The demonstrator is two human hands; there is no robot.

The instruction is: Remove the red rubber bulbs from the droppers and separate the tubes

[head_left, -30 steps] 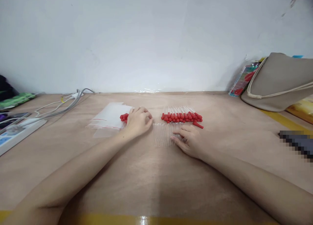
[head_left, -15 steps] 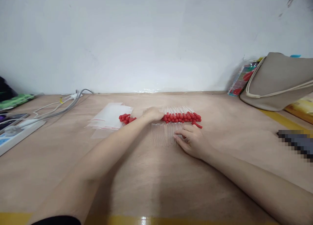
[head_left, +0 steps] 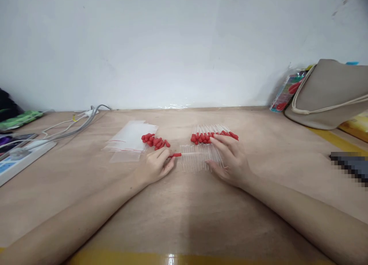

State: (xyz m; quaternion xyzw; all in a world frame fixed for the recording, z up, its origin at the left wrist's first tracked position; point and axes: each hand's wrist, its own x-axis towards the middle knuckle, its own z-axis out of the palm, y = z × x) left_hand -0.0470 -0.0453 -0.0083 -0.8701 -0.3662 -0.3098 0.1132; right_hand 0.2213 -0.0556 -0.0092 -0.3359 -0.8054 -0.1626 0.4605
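My left hand (head_left: 156, 166) is closed in a pinch on a dropper with a red bulb (head_left: 176, 155), its clear tube pointing right. My right hand (head_left: 230, 157) lies with fingers stretched flat over a row of bare glass tubes (head_left: 194, 162) and reaches the row of assembled red-bulbed droppers (head_left: 205, 136) behind. A loose pile of red rubber bulbs (head_left: 155, 141) sits just behind my left hand, beside a stack of clear zip bags (head_left: 128, 139).
The wooden table (head_left: 184, 215) runs to a white wall. At the left lie a power strip (head_left: 17, 157), grey cables (head_left: 71, 127) and a green object (head_left: 20, 117). A beige bag (head_left: 330, 92) and a colourful packet (head_left: 286, 92) stand at the back right.
My left hand went from the bulb pile to the dropper row, then drew back toward me holding one red-bulbed dropper. My right hand spread forward over the glass tubes.
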